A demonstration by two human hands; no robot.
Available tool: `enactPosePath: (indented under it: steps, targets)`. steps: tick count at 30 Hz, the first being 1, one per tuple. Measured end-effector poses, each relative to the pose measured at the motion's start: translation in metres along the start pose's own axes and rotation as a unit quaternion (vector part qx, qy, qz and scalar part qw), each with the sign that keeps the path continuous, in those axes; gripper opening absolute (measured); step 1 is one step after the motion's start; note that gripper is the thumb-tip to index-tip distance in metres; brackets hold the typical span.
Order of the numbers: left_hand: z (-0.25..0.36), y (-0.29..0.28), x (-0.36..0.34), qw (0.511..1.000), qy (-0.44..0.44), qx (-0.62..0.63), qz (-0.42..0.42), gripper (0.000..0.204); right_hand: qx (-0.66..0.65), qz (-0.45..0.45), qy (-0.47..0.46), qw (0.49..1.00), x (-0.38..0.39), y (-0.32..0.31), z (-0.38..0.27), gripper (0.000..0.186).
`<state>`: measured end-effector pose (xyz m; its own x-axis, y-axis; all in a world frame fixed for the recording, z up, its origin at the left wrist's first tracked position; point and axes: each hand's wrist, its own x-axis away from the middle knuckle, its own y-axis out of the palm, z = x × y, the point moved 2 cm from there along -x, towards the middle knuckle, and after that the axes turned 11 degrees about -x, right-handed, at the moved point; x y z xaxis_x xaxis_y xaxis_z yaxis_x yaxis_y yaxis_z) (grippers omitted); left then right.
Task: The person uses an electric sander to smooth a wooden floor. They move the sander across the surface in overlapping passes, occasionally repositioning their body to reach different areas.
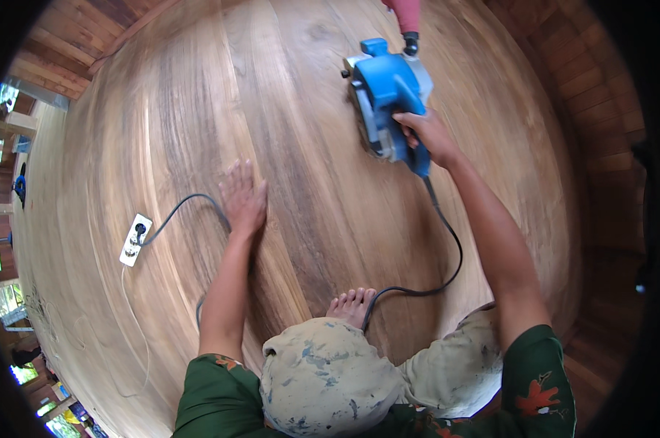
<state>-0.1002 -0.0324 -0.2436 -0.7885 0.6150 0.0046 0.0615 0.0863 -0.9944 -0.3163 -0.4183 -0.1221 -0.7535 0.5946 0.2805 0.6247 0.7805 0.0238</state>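
My right hand [430, 135] is wrapped around the rear handle of a blue belt sander [390, 82], which rests on the wooden floor [308, 146] ahead and to the right. A red dust bag [405, 13] rises from the sander's far end, cut off by the upper edge of the view. From its handle a black cord [458, 244] curves back toward my bare foot [351, 303]. My left hand [243, 198] lies flat on the boards with its fingers stretched out, holding nothing. The sanding belt's underside is hidden.
To the left of my left hand lies a white power strip [135, 239] with a black plug in it; its thin pale cord [134, 321] trails back along the floor. Another black cord passes near my left forearm. Plank walls [593, 95] bound the floor at right and far left.
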Motion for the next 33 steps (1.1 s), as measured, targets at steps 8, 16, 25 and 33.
enactPosePath:
  steps: [8, 16, 25, 33]
  targets:
    - [-0.200, 0.057, 0.177, 0.966, -0.247, -0.075, -0.006, 0.068, -0.037, 0.008, -0.009, 0.999, -0.062, 0.099, 0.022, 0.024]
    - [-0.213, 0.059, 0.254, 0.919, -0.385, -0.083, -0.001, 0.065, -0.007, 0.004, -0.010, 1.000, -0.042, 0.114, -0.001, 0.023]
    - [-0.238, -0.077, 0.166, 0.910, -0.401, -0.059, -0.082, 0.065, 0.033, 0.042, 0.067, 0.996, 0.012, 0.146, -0.123, 0.025]
    - [-0.238, -0.046, 0.100, 0.858, -0.502, -0.068, -0.086, 0.065, 0.013, 0.092, 0.092, 0.991, 0.045, 0.157, -0.143, 0.030]
